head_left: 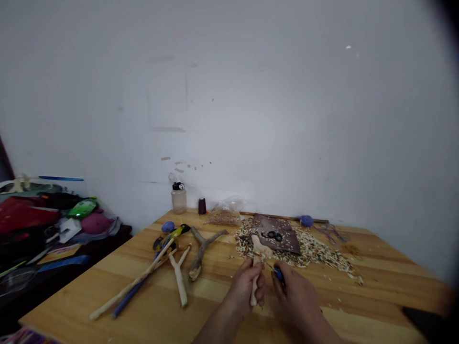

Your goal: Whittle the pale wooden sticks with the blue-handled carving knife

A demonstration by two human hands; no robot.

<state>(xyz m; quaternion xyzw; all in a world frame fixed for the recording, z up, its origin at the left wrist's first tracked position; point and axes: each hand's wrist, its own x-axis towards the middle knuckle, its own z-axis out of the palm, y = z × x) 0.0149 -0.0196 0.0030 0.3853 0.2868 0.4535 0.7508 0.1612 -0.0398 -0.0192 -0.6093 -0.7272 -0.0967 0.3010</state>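
My left hand (244, 285) is wrapped round a pale peeled piece of wood (260, 246), its thick, widened end pointing away from me. The lower end of the wood shows below my fingers. Close beside it on the right, my right hand (298, 292) is closed on a small carving tool with a blue and dark handle (278, 274). The tool's thin metal tip points toward the wood; I cannot tell whether it touches. Beyond both hands lie many wood shavings (315, 248) and a dark brown sheet (278, 229) with black-handled scissors (274, 235) on it.
To the left lie a peeled forked stick (180, 282), a barked forked branch (201, 251), a long pale stick (132, 286) and a purple stick (127, 298). Along the wall stand a bottle (179, 199), a thread spool (202, 206) and a plastic bag (225, 215). Blue yarn (306, 220) lies behind the shavings.
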